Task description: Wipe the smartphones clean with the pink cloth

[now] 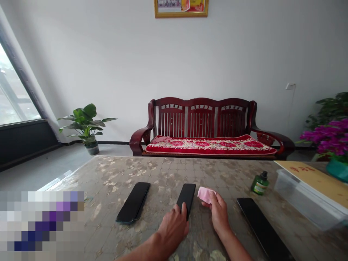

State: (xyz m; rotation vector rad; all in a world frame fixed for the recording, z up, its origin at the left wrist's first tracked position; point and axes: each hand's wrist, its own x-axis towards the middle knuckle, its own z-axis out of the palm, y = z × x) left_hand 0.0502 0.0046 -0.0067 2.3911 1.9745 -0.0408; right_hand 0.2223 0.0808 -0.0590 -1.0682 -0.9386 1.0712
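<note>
A black smartphone (pixel 187 195) lies on the table with its dark screen facing up. My left hand (pixel 174 225) grips its near end, fingers bent over the lower edge and covering that part. A folded pink cloth (pixel 206 194) is pinched between the thumb and fingers of my right hand (pixel 219 212), just to the right of the phone and apart from it. To the left, a second black smartphone (pixel 133 203) rests flat. On the right side lies a long black flat slab (pixel 262 228), cut off by the lower edge of the view.
The table (pixel 106 181) has a patterned cover. At its right stand a green bottle (pixel 260 183) with a black top, a clear plastic box (pixel 301 203) under a tan board (pixel 312 177), and purple flowers (pixel 328 136). Beyond is a wooden bench (pixel 201 119). Pixelation hides the lower left.
</note>
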